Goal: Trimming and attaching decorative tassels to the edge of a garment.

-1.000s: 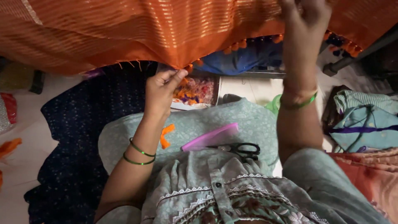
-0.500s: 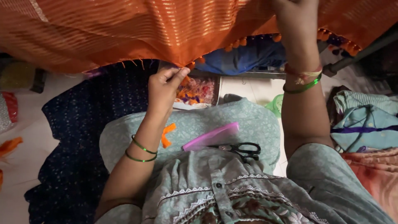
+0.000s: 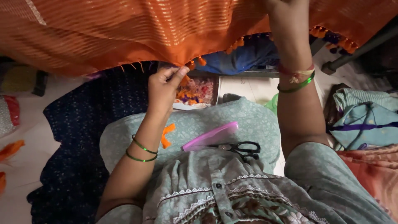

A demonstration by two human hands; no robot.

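A large orange striped cloth [image 3: 137, 29] with small tassels along its lower edge hangs across the top of the view. My left hand [image 3: 163, 85] pinches that tasselled edge between thumb and fingers. My right arm reaches straight up; my right hand [image 3: 286, 5] is mostly cut off at the top edge, up against the cloth, and its grip is hidden. On my lap lie a pink comb [image 3: 211, 136], black-handled scissors [image 3: 240, 148] and a scrap of orange thread [image 3: 167, 135].
A dark blue dotted fabric [image 3: 78, 137] covers the floor at left. A tray of orange and purple threads [image 3: 199, 91] sits ahead, with blue cloth [image 3: 244, 56] behind it. Folded teal and orange fabrics [image 3: 365, 124] pile at right. A dark metal bar [image 3: 360, 47] slants at upper right.
My right hand has risen higher along the cloth and gone mostly out of view. My left hand has closed its pinch on the tasselled edge.
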